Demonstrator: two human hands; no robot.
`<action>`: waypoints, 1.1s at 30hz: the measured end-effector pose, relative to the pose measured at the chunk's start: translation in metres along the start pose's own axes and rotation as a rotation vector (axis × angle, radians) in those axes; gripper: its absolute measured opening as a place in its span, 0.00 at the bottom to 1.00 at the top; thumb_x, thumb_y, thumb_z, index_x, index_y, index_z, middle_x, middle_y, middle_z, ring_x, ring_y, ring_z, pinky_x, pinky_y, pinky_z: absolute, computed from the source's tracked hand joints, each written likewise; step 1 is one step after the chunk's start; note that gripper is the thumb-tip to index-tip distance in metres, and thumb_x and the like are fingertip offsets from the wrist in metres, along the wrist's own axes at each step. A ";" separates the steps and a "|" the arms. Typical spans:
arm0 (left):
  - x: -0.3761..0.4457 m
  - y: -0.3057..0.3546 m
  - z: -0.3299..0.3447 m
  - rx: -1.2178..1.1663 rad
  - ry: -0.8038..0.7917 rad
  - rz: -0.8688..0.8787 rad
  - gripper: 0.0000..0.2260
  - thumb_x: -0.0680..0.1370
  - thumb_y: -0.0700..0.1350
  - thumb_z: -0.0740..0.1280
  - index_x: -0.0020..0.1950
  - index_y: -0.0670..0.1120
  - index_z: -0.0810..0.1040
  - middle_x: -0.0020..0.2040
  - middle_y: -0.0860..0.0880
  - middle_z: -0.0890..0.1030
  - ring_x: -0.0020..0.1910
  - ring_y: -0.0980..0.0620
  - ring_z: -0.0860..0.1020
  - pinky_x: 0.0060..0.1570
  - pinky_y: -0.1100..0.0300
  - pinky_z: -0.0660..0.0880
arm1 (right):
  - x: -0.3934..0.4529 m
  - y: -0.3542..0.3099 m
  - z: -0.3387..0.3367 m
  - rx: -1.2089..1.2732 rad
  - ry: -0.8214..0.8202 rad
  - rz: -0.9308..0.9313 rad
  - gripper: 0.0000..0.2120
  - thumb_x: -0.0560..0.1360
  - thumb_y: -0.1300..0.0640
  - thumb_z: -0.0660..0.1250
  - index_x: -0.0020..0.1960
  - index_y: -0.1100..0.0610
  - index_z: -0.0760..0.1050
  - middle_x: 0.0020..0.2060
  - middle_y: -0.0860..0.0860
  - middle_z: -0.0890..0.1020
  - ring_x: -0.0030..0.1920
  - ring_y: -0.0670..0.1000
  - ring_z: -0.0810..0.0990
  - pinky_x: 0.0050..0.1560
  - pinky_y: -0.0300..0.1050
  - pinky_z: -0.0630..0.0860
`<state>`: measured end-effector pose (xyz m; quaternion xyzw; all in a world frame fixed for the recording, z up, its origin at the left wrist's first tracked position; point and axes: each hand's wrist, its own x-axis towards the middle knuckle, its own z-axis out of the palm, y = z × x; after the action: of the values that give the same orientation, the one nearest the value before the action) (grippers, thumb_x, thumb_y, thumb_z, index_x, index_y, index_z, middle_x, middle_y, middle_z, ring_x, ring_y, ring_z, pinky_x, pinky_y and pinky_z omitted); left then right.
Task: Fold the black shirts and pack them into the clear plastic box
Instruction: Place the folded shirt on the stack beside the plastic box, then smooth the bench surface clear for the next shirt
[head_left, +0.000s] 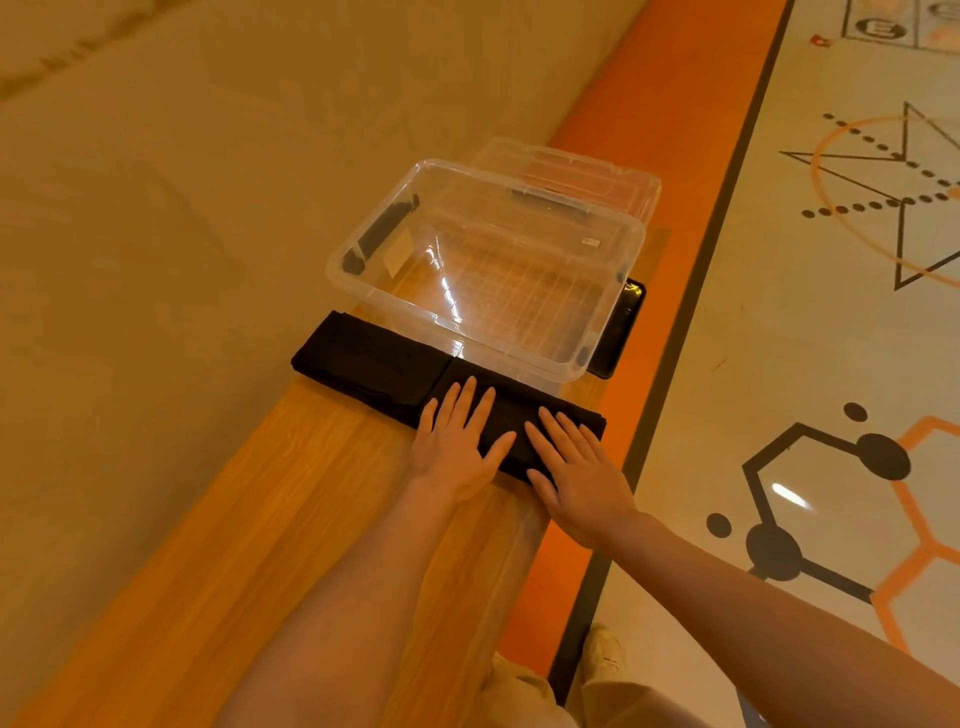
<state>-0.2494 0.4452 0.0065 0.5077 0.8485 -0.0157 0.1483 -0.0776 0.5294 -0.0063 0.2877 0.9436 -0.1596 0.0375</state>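
Black cotton lies under our straight fingers: our left hand (457, 441) and right hand (576, 478) both press flat on the nearer folded black shirt (519, 415), gripping nothing. Just left of our fingertips, touching it, sits a second folded black shirt (363, 364). Directly beyond our fingertips stands one clear plastic storage box (483, 260), nothing inside, on the wooden bench (291, 493). We judge folding nearly done for two shirts; packing is still left.
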 end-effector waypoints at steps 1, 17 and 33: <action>-0.001 0.000 -0.001 0.004 0.009 0.005 0.30 0.81 0.64 0.45 0.79 0.53 0.42 0.79 0.50 0.40 0.77 0.52 0.39 0.75 0.51 0.40 | 0.000 0.000 -0.002 0.005 0.004 -0.005 0.37 0.73 0.33 0.27 0.78 0.48 0.45 0.78 0.48 0.47 0.77 0.50 0.41 0.74 0.47 0.37; -0.120 0.005 -0.006 0.131 0.271 -0.052 0.25 0.78 0.59 0.53 0.66 0.48 0.76 0.66 0.45 0.76 0.65 0.46 0.75 0.66 0.47 0.66 | -0.029 0.003 -0.030 -0.128 -0.017 -0.429 0.26 0.79 0.43 0.46 0.74 0.48 0.64 0.72 0.51 0.68 0.72 0.53 0.66 0.72 0.53 0.59; -0.282 0.028 0.025 0.108 0.303 -0.409 0.20 0.78 0.56 0.58 0.62 0.47 0.79 0.63 0.46 0.79 0.61 0.47 0.77 0.64 0.49 0.63 | -0.064 -0.082 -0.042 -0.232 -0.043 -0.946 0.27 0.82 0.42 0.42 0.68 0.51 0.72 0.66 0.52 0.76 0.64 0.54 0.76 0.63 0.53 0.74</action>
<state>-0.0947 0.2126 0.0614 0.3293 0.9440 -0.0144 -0.0143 -0.0689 0.4451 0.0669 -0.1821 0.9814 -0.0588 0.0124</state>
